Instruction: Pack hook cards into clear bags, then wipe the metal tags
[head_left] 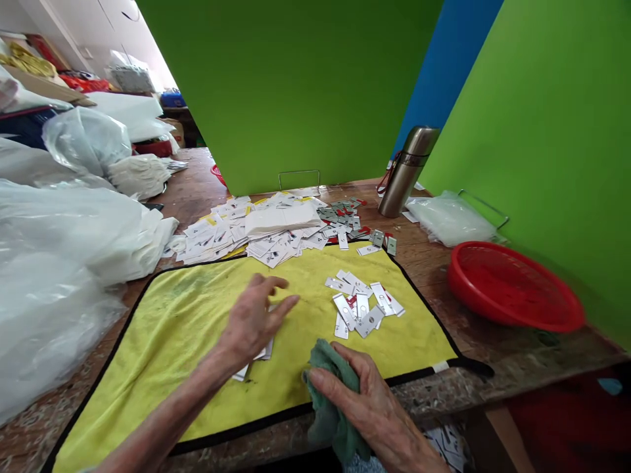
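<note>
Head view. Two bare hands, well apart, were seen at 1 yellow towel w/ black edging. The L hand hung above the towel's middle, thumb & fingers spread; its palm was hard to make out. The R hand was closed on 1 green rag at the towel's front edge, thumb across the cloth; some of the rag was hidden by the fingers.

Approx. 12 silver plates lay on the towel's R half, just beyond the R hand; they overlapped, so I could get no exact no. A few pale pieces lay under the L hand & wrist, mostly hidden, count unclear.

Behind the towel: 1 heap of printed cards, too many to count, w/ 1 white stack on top; to its R, 1 pile of grey tags, some w/ red parts. Farther R: 1 steel flask, 1 plastic packet, 1 red basket, its inside indistinct. Plastic bags at far L were cut off by the view's edge, as were both forearms below.
</note>
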Motion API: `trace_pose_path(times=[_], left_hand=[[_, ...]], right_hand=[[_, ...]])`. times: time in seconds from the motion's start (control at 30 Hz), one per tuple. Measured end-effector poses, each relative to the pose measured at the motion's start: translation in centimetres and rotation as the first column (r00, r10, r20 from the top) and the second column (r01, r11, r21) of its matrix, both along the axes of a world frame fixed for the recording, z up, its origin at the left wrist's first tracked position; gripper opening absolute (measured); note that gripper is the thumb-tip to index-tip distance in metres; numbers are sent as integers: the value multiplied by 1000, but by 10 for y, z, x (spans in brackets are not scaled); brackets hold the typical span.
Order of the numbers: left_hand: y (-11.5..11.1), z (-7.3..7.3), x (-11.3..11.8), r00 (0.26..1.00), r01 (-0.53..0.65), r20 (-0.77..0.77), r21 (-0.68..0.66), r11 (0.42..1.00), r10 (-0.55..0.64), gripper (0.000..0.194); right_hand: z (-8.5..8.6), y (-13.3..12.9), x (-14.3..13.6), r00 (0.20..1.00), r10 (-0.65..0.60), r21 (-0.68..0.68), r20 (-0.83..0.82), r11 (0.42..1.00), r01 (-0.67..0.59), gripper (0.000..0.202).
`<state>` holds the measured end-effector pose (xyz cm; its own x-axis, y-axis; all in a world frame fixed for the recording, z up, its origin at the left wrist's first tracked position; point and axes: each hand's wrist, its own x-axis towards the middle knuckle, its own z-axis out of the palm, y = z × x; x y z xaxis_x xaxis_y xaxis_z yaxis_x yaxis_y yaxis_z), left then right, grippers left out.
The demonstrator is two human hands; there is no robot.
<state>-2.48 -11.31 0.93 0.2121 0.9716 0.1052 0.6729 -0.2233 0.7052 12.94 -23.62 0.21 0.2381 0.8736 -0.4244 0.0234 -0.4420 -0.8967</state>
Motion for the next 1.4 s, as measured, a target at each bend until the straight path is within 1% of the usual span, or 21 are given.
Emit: trace_pose_path(times=[0.07, 0.13, 0.2, 0.27, 0.37, 0.43, 0.5, 0.57, 0.63, 0.67, 0.77, 0.83, 0.9, 0.97, 1.03, 1.07, 1.13, 1.2, 1.27, 1.33, 1.4], left_hand=[[0, -5, 26, 977, 194, -93, 22, 981, -191, 27], [0, -12, 52, 939, 276, -214, 7, 961, -268, 26], [0, -18, 69, 927, 294, -240, -16, 956, -289, 24], [3, -21, 76, 953, 273, -125, -47, 961, -277, 19], [11, -18, 74, 966, 236, 151, -182, 955, -210, 3], [15, -12, 68, 949, 237, 269, -276, 932, -162, 9], [17, -4, 63, 928, 236, 357, -335, 912, -109, 13], [16, 3, 58, 896, 236, 442, -382, 893, -48, 15], [14, 9, 56, 867, 259, 498, -409, 875, -24, 13], [13, 10, 55, 855, 271, 518, -418, 867, -17, 11], [14, 12, 52, 823, 273, 567, -444, 853, 32, 9], [17, 13, 49, 818, 222, 567, -463, 858, 95, 10], [21, 13, 44, 819, 155, 552, -476, 866, 157, 11], [23, 14, 40, 815, 130, 550, -484, 865, 185, 10], [24, 14, 37, 795, 191, 583, -501, 844, 166, 12], [24, 14, 37, 778, 243, 610, -513, 824, 150, 14], [23, 12, 38, 738, 352, 664, -531, 771, 121, 18], [22, 9, 41, 704, 443, 703, -540, 716, 95, 23], [23, 7, 43, 690, 482, 720, -539, 691, 81, 25], [24, 6, 43, 694, 463, 716, -529, 711, 81, 25], [26, 6, 42, 703, 432, 705, -529, 731, 94, 25]], right_hand=[[5, -7, 3, 1000, -24, -6, 8, 1000, 24, 55], [8, -12, 7, 1000, 6, 14, -16, 1000, -6, 45], [7, -16, 15, 1000, 15, 27, -23, 1000, -14, 37], [3, -18, 24, 998, -64, 6, 27, 998, 64, 42], [-2, -16, 39, 972, -193, 13, 133, 981, 193, 52], [1, -8, 47, 970, -143, 81, 199, 988, 129, 45], [7, 6, 49, 947, -60, 195, 316, 981, -3, 31], [14, 23, 44, 880, -48, 352, 472, 926, -138, 23], [15, 39, 31, 771, -93, 464, 630, 841, -277, 29], [13, 45, 24, 700, -116, 476, 704, 808, -346, 34], [-1, 51, 9, 468, -125, 374, 875, 787, -490, 48], [-10, 46, 9, 391, -90, 305, 916, 790, -532, 51], [-14, 37, 17, 438, -43, 294, 898, 800, -524, 48], [-12, 32, 29, 594, 1, 318, 804, 844, -432, 34], [-6, 34, 40, 797, 19, 319, 603, 910, -263, 23], [-4, 38, 44, 887, 14, 309, 461, 935, -175, 25], [-1, 48, 47, 984, 3, 287, 176, 956, -54, 33], [-1, 58, 47, 998, 54, 302, 31, 951, -61, 33], [-3, 65, 47, 983, 161, 303, 85, 936, -179, 26], [-3, 66, 49, 948, 237, 282, 211, 914, -292, 20], [-2, 65, 50, 948, 222, 259, 229, 925, -279, 18]])
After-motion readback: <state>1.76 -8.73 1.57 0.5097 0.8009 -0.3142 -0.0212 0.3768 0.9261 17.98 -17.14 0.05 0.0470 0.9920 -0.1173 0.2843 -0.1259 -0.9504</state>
